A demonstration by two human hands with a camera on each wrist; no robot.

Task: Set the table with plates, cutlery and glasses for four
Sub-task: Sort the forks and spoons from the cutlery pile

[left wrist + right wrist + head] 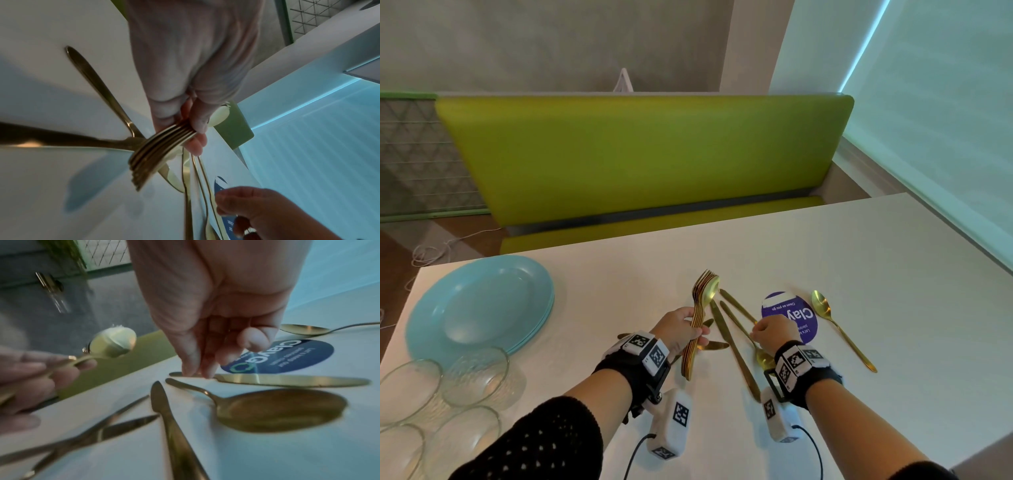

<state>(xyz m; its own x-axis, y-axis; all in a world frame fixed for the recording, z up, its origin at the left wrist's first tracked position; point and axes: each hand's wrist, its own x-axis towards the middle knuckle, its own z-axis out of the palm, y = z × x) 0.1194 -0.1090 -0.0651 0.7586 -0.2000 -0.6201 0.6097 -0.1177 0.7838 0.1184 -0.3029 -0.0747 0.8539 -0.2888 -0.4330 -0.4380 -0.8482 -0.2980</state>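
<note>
My left hand (698, 334) grips a gold bundle of forks with a spoon (697, 318), held upright above the white table (842, 246); the left wrist view shows the stacked fork handles (160, 146) pinched between thumb and fingers. My right hand (756, 329) reaches down, and its fingertips (190, 369) touch the handle end of a gold knife (287, 381) lying flat, with the thumb lifted off it. Beside that knife lie a gold spoon (277, 408) and another knife (170, 418). A stack of light blue plates (479, 308) sits at the left, with several clear glasses (476, 373) in front of it.
A lone gold spoon (837, 330) lies to the right of a round purple sticker (806, 320) on the table. Two more knives (714, 346) lie crossed under my left hand. A green bench (640, 154) runs along the far edge, and a window blind stands at the right.
</note>
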